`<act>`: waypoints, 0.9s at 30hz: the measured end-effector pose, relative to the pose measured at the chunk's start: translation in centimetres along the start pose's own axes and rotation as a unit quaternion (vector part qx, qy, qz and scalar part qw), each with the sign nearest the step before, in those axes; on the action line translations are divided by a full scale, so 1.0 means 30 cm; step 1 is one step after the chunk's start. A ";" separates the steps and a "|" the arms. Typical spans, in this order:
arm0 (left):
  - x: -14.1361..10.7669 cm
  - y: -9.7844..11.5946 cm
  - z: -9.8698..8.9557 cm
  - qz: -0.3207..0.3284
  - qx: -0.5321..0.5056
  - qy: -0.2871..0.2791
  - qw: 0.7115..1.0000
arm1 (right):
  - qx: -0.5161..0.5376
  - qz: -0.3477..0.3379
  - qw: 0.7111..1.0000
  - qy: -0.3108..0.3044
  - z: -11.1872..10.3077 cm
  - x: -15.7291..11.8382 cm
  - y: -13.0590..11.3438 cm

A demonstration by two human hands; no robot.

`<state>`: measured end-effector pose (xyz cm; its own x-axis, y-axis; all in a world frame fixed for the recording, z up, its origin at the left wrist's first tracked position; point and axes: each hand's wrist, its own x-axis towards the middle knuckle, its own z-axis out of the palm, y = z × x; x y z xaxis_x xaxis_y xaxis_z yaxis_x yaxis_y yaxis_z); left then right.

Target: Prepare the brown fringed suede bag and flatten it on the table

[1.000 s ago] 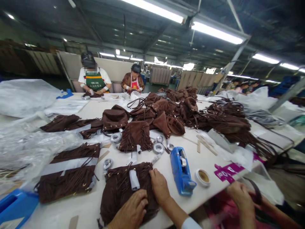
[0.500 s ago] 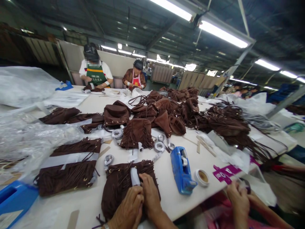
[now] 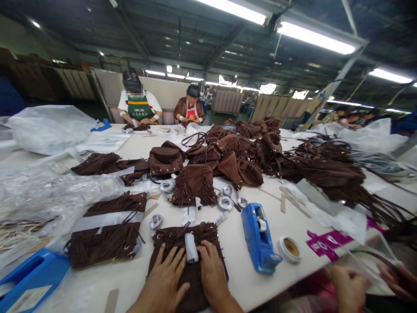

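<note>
A dark brown fringed bag (image 3: 192, 287) with metal eyelets lies flat on the table in front of me. Down its upper middle runs a short piece wrapped in white material (image 3: 191, 248). My left hand (image 3: 166, 276) rests open on the bag's left side, fingers spread. On the other side of the wrapped piece, my right hand (image 3: 213, 271) lies on the bag with its fingers slightly bent and fingertips close to the wrapping. Neither hand appears to grip anything. Left of it lies another fringed bag (image 3: 107, 230) with a white band around it.
A blue tape dispenser (image 3: 259, 239) and a tape roll (image 3: 289, 249) stand to the right. Brown bags (image 3: 228, 150) are heaped behind. Clear plastic (image 3: 48, 191) covers the left, near a blue dispenser (image 3: 35, 274). A co-worker's hands (image 3: 350, 287) are at lower right; two people work opposite.
My left hand has gone from closed fingers at the wrapped piece's lower end to spread flat on the bag. My right fingers now lie beside the wrapping. The view has shifted slightly.
</note>
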<state>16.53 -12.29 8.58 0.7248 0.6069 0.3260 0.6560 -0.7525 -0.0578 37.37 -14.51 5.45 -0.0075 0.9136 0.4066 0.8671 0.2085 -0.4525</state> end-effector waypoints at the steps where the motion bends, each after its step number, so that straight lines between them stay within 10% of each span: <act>1: 0.013 -0.006 -0.007 -0.018 -0.012 -0.023 1.000 | 0.000 -0.002 1.000 0.001 0.000 0.000 0.001; 6: 0.025 0.023 -0.016 -0.205 0.022 -0.066 0.976 | 0.008 -0.006 1.000 0.002 0.000 -0.004 0.007; 12: -0.173 0.019 -0.069 -0.364 0.107 -0.081 0.922 | 0.015 0.002 1.000 0.001 0.004 -0.013 0.009; 18: -0.023 0.030 -0.128 -0.187 0.056 0.076 0.978 | 0.004 -0.004 1.000 0.005 0.008 -0.012 0.008; 21: 0.062 0.045 -0.070 -0.105 0.057 0.040 0.992 | 0.001 -0.004 1.000 0.004 0.006 -0.009 0.008; 27: -0.151 -0.087 -0.048 -0.207 0.159 -0.006 0.965 | 0.015 0.003 1.000 0.009 0.001 -0.007 0.003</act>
<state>11.22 -13.43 8.60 0.3872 0.8434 0.3724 0.9203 -0.3293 -0.2111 37.45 -14.67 5.30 0.0071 0.9088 0.4172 0.8515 0.2133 -0.4790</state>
